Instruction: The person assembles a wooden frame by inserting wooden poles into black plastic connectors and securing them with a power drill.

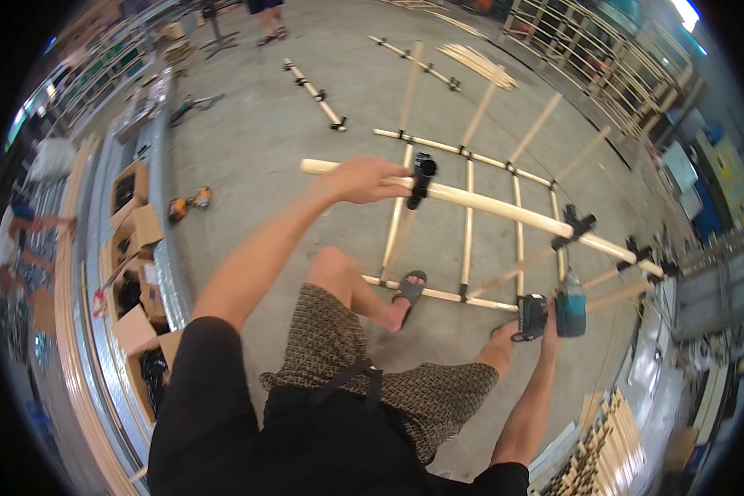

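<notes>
My left hand [364, 180] is closed around a long pale pole [496, 207] beside a black pipe connector [422, 178]. More black joints [572, 227] sit along the pole toward its right end. Closed on a teal and black cordless drill [570, 312], my right hand [551, 326] is below the pole's right part. The drill tip points up near a joint; whether it touches cannot be made out. Beneath lies a ladder-like frame of pale rods [469, 207] with black joints, and several rods [536, 128] stand up from it. My sandalled foot [407, 299] is by its near rail.
An orange and black power tool [188, 202] lies on the floor at left. Open cardboard boxes [136, 331] of black parts stand beside long metal profiles. Loose jointed poles [316, 95] lie ahead. Bundled rods [608, 446] are at lower right. People appear at far left and top.
</notes>
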The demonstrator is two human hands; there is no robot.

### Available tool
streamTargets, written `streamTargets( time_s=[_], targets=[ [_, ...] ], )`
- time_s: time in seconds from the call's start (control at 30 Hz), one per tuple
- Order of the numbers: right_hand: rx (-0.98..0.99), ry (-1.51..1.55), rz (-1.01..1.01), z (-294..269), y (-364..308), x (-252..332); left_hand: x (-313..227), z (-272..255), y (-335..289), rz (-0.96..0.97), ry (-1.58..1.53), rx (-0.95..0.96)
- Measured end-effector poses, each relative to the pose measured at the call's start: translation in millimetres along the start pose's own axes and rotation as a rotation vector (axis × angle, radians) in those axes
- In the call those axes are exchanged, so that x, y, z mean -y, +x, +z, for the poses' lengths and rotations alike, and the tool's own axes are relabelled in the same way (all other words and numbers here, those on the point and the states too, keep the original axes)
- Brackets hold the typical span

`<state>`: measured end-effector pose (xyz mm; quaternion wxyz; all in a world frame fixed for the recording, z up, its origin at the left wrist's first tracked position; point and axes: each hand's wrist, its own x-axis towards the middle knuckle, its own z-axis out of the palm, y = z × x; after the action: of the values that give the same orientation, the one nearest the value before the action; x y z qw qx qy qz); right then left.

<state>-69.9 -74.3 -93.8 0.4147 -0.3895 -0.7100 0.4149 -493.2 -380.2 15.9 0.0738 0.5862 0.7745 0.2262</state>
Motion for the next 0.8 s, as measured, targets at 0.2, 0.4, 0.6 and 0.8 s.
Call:
streamTargets(
  time_s=[0.2, 0.4, 0.6, 0.8],
  targets=[
    [-0.015, -0.204, -0.096, -20.3, 11.6, -33.2, -18.0, -6.9, 6.7, -0.138, -0.024, 0.033],
    [-0.173, 0.117, 0.018, 21.4, -27.2, -34.9, -21.7, -8.4, 12.3, -0.152, 0.03, 0.057],
    [-0.127, -0.222, -0.159, 48.6, -81.4, 13.7, -15.8, -1.2, 14.0, -0.119, -0.012, 0.03],
    [0.198, 0.661, 0.144, 146.5, -132.4, 82.2, -18.6, -7.7, 13.5, -0.122, 0.017, 0.068]
  ],
)
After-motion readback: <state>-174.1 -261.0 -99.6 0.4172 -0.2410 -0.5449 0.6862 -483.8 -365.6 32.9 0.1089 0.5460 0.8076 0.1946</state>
